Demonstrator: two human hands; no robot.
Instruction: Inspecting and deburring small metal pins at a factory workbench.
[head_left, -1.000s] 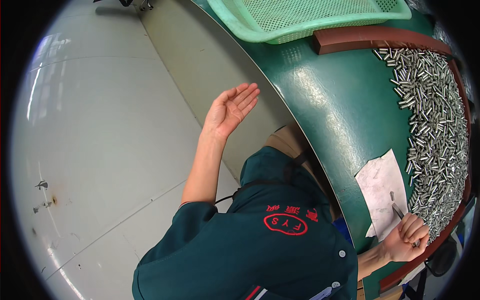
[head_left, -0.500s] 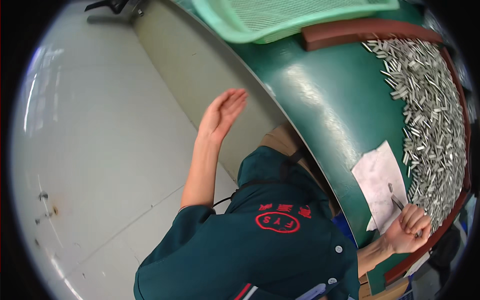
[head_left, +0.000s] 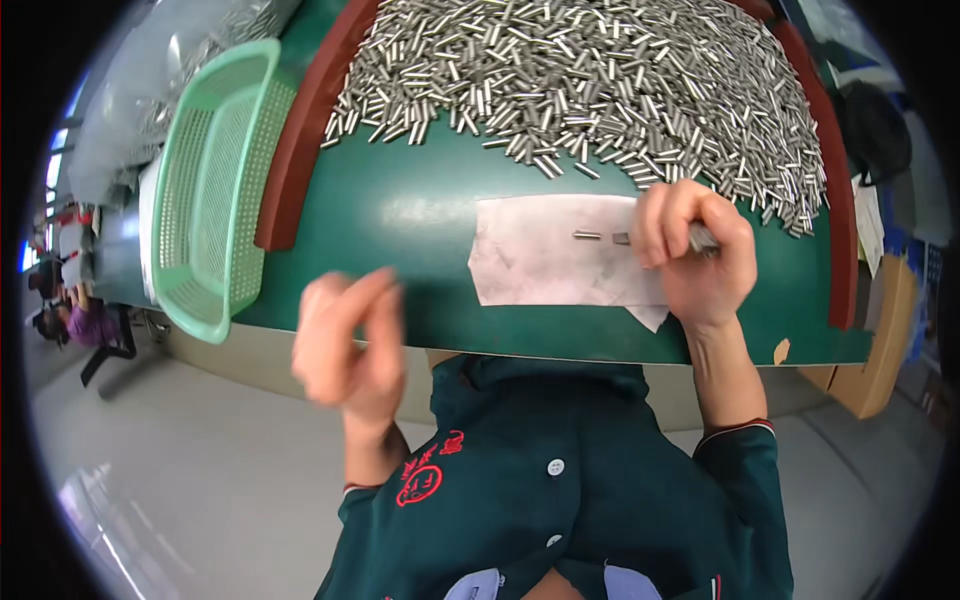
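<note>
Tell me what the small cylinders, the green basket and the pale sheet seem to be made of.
Small cylinders: metal, probably steel, polished; bright highlights run along them.
Green basket: probably moulded plastic, smooth; even colour and regular holes suggest it.
Pale sheet: likely paper, matte and smudged; its flat look with uneven edges fits, though thin cloth isn't ruled out.

Tabletop (head_left: 385, 180): deep green, whitish sheen toward 11 o'clock. Pins (head_left: 520, 80), 11 round to 2: bright silver, grey shadowing between. Sheet (head_left: 540, 275), just off centre toward 2: off-white, pinkish cast, mottled with grey smudges. Slim tool (head_left: 622, 239) over it: dull grey. Edging bars (head_left: 300, 150), 10 and 2: red-brown. Basket (head_left: 250, 180), 10: mint green, regular pattern of holes. Shirt (head_left: 620, 440), 6: dark green; red embroidery (head_left: 422, 487) at 7, white buttons (head_left: 556, 467), red-and-white cuff stripe at 4. Floor (head_left: 220, 430), 8: pale grey.
</note>
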